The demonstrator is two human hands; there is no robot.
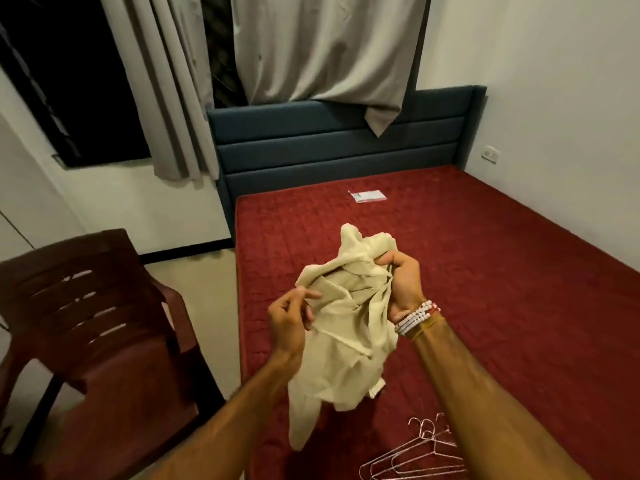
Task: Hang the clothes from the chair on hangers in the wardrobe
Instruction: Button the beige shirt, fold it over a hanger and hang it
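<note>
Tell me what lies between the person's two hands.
In the head view, a crumpled cream cloth garment fills the gap: the left hand pinches its edge, the right hand grips its bunched top.

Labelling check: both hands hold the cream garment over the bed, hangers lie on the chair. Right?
No. Head view: the hangers lie on the red bed, not the chair. The left hand and right hand do hold the cream garment over the bed.
</note>
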